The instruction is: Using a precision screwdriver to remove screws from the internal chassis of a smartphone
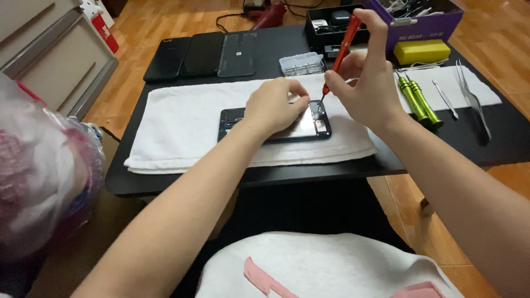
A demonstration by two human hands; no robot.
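An opened black phone lies on a white towel spread over a low black table. My left hand rests on the phone and presses it down, fingers curled over its middle. My right hand grips a red screwdriver, held nearly upright, with its tip touching the phone's right end beside my left fingertips.
Two black phones and a dark back cover lie at the table's far left. A clear parts box, a black tray and a purple box stand behind. Two green screwdrivers, tweezers and a yellow block lie at right.
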